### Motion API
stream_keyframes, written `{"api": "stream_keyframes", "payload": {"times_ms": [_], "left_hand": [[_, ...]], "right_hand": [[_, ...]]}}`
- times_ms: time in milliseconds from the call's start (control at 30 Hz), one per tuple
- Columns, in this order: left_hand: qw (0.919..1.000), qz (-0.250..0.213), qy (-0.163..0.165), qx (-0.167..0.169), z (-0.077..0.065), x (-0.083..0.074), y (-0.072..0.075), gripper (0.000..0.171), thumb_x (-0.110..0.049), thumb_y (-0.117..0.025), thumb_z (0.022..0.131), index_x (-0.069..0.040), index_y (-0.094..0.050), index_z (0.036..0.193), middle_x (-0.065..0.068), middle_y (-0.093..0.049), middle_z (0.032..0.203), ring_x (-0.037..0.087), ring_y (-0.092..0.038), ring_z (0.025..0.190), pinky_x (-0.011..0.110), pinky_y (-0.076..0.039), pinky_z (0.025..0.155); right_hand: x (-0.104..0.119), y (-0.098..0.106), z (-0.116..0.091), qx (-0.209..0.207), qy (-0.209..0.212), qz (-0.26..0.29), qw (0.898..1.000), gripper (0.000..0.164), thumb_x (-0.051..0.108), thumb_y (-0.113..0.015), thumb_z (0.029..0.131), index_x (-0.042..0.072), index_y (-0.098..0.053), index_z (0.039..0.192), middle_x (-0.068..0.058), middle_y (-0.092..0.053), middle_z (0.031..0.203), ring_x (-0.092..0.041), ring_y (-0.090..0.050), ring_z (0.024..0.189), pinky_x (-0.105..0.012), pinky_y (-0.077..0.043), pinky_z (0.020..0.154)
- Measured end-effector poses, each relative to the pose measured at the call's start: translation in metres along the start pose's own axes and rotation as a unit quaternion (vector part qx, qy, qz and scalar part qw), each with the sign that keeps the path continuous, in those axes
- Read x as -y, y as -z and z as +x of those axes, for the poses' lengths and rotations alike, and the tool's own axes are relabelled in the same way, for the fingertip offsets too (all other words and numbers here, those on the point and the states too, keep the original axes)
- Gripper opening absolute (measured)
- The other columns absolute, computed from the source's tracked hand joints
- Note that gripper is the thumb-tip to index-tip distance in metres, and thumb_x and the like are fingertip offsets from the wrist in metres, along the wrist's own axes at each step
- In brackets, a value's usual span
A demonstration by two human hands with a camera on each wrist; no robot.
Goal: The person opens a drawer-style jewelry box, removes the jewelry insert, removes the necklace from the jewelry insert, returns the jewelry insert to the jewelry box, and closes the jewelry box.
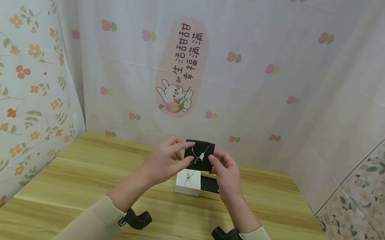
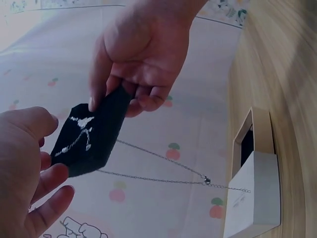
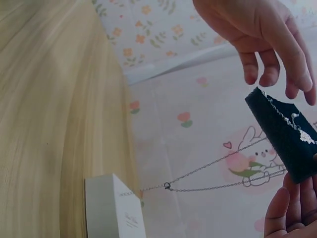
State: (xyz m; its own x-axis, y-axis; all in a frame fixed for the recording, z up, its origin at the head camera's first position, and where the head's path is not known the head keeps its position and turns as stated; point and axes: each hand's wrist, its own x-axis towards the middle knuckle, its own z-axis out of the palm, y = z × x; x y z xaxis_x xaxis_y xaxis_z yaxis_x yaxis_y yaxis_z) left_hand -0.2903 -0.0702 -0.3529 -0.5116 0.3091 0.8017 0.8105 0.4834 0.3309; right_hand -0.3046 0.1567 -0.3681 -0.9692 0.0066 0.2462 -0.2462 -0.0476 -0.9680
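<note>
A silver necklace (image 1: 201, 157) with a small pale pendant lies across the front of a black jewelry pad (image 1: 190, 143), held up above the table. My right hand (image 1: 226, 175) pinches the pad's right side, thumb on the front and fingers behind. At the pad's left edge, my left hand (image 1: 163, 161) has its fingers spread loosely; in the right wrist view a gap shows between these fingers (image 3: 270, 74) and the pad. The rest of the chain (image 2: 163, 157) hangs below in a loop, its clasp (image 2: 207, 180) near the lower end.
Beneath the pad, a white box lid (image 1: 188, 182) stands on the wooden table (image 1: 104, 223), next to an uncovered box (image 2: 267, 131) with a dark inside. A patterned curtain (image 1: 255, 105) hangs behind the table, with flowered cloth (image 1: 15, 67) on the left.
</note>
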Motion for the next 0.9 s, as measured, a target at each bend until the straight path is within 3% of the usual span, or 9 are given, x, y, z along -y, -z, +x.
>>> {"api": "stream_keyframes", "payload": {"times_ms": [167, 500, 900], "left_hand": [[0.9972, 0.068, -0.029, -0.005, 0.002, -0.007, -0.008, 0.033, -0.015, -0.090, 0.092, -0.003, -0.083, 0.122, 0.008, -0.064, 0.097, 0.012, -0.052, 0.067, 0.021, -0.047, 0.058], [0.9866, 0.157, -0.036, -0.029, 0.003, -0.012, -0.028, 0.026, -0.021, -0.094, 0.089, -0.008, -0.088, 0.111, 0.002, -0.061, 0.091, 0.011, -0.060, 0.063, 0.020, -0.048, 0.053], [0.9908, 0.129, 0.041, -0.014, 0.005, -0.018, -0.040, 0.020, -0.023, -0.090, 0.094, -0.011, -0.087, 0.110, 0.001, -0.061, 0.093, 0.012, -0.058, 0.070, 0.019, -0.045, 0.056]], "right_hand": [[-0.001, 0.000, -0.001, 0.003, 0.001, -0.001, 1.000, 0.024, 0.012, -0.068, 0.109, -0.003, -0.070, 0.127, 0.008, -0.073, 0.101, -0.013, -0.065, 0.093, -0.025, -0.055, 0.078], [-0.003, -0.001, -0.002, 0.004, 0.001, 0.011, 1.000, 0.021, 0.009, -0.067, 0.109, -0.004, -0.070, 0.125, 0.007, -0.071, 0.101, -0.013, -0.062, 0.092, -0.023, -0.055, 0.075], [-0.003, -0.002, -0.003, 0.003, -0.001, 0.013, 1.000, 0.018, 0.008, -0.067, 0.108, -0.002, -0.071, 0.123, 0.008, -0.071, 0.102, -0.013, -0.062, 0.093, -0.026, -0.056, 0.078]]}}
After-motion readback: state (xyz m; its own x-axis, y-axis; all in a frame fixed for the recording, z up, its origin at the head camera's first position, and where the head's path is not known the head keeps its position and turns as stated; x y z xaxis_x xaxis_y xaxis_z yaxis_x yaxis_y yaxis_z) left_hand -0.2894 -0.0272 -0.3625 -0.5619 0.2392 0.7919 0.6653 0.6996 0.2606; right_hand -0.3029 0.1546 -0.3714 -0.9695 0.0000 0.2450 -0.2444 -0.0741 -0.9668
